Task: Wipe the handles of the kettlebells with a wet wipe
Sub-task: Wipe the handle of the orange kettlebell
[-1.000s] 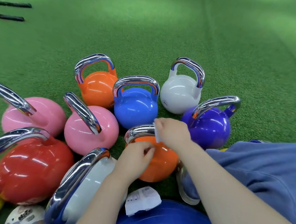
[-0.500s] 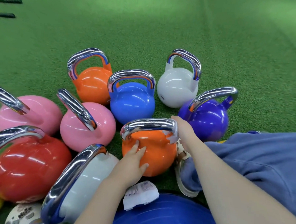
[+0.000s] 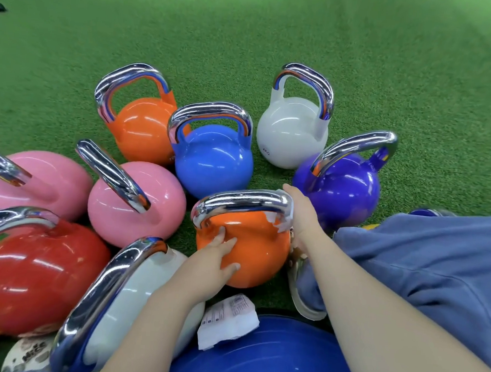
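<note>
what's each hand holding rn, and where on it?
Right hand grips a wet wipe wrapped round the right end of the near orange kettlebell's handle. Left hand holds nothing; its straight fingers press flat on that kettlebell's body.

Bare forearms, blue-grey trousers [image 3: 422, 269], and what seems a white-soled blue shoe [image 3: 307, 291].

1 head-worn camera looks forward and down, close over both forearms and the kettlebell cluster [image 3: 211, 161] on green turf [image 3: 275, 31] stretching away.

Green turf [image 3: 275, 31]; perhaps a shoe [image 3: 304, 297]
</note>
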A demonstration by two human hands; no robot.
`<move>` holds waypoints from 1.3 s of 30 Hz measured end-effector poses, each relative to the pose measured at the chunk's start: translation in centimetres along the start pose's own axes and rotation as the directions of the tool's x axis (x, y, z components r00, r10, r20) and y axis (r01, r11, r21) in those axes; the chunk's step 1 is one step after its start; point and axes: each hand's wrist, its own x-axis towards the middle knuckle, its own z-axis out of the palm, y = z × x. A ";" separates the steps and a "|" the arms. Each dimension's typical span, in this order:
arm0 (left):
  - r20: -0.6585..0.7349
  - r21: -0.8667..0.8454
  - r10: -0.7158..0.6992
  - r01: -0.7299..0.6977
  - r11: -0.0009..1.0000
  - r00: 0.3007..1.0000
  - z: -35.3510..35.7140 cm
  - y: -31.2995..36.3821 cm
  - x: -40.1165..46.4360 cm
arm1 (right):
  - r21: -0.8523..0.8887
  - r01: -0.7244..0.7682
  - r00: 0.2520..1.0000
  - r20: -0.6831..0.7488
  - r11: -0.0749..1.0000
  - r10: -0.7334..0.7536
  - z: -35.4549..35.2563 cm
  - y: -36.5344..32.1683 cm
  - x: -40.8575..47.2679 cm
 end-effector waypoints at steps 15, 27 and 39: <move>0.019 -0.079 -0.004 0.005 0.997 1.000 0.2 -0.1 -0.3 | 0.222 0.029 0.956 -0.290 0.975 0.038 0.7 5.0 0.5; 0.042 -0.050 0.002 0.000 0.999 0.999 -0.1 0.0 -0.1 | -0.315 0.172 0.899 -0.337 0.934 -0.279 1.9 9.8 0.4; 0.056 -0.028 -0.005 0.007 1.000 0.998 0.0 0.2 -0.2 | -0.371 0.274 0.850 -0.337 0.887 -0.404 1.2 5.8 0.7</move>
